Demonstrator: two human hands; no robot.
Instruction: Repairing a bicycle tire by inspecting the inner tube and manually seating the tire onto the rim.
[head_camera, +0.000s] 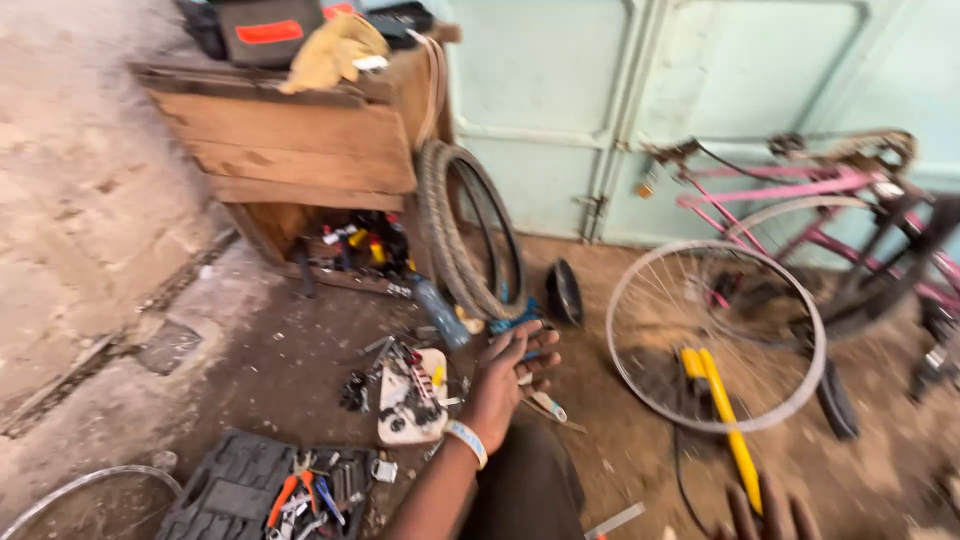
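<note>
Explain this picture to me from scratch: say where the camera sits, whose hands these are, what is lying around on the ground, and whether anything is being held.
There is one picture, taken by a camera worn on a person's head and looking down and forward, so the arms that enter from the bottom edge are that person's own. The left hand, with a pale wristband, reaches out open-palmed over the dirt floor and holds nothing. Of the right hand only the fingertips show at the bottom edge, so its grip cannot be judged. Nearest the left hand lie a white tray of small parts and scattered bits. Lower left is an open dark tool case with orange-handled pliers. To the right a bare spoked wheel rim lies by a yellow pump and a pink bicycle frame. A tyre leans against a wooden crate.
</note>
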